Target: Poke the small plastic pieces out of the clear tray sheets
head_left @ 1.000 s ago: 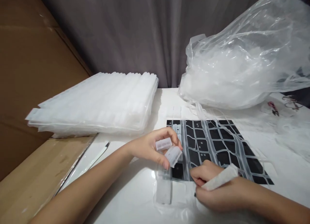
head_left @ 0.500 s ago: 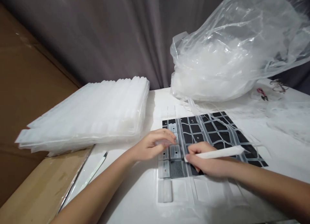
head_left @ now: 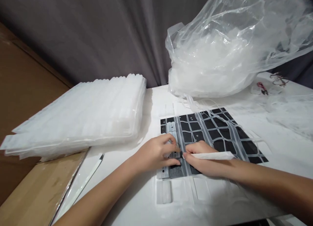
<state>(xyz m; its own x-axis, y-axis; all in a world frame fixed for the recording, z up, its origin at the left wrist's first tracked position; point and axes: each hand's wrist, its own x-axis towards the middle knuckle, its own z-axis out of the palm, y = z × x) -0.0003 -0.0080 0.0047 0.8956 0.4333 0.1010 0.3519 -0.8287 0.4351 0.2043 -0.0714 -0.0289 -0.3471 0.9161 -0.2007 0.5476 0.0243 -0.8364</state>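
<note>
A translucent moulded sheet point(head_left: 187, 167) with raised ribs and cut-out cells lies over a black mat point(head_left: 209, 124). My left hand point(head_left: 158, 153) rests on its left part, fingers curved and apart, fingertips touching the small clear pieces there. Closed like a pen grip, my right hand point(head_left: 202, 157) holds a slim white-handled tool point(head_left: 217, 155); its tip is at the rib just beside my left fingertips, too small to make out. A loose-looking clear rectangular piece point(head_left: 164, 191) sits at the sheet's lower left corner.
A thick stack of white translucent sheets point(head_left: 83, 112) stands at left, over cardboard point(head_left: 41, 183). A slim white tool with a dark tip point(head_left: 85, 180) lies near my left forearm. Behind are a large clear plastic bag point(head_left: 215, 63), red-handled cutters point(head_left: 262, 88) and scissors point(head_left: 278, 79).
My left hand has shifted down and closer to the right hand, its fingers now bent onto the sheet. The white-handled tool has moved slightly left and its rear end lower. The view has shifted slightly.
</note>
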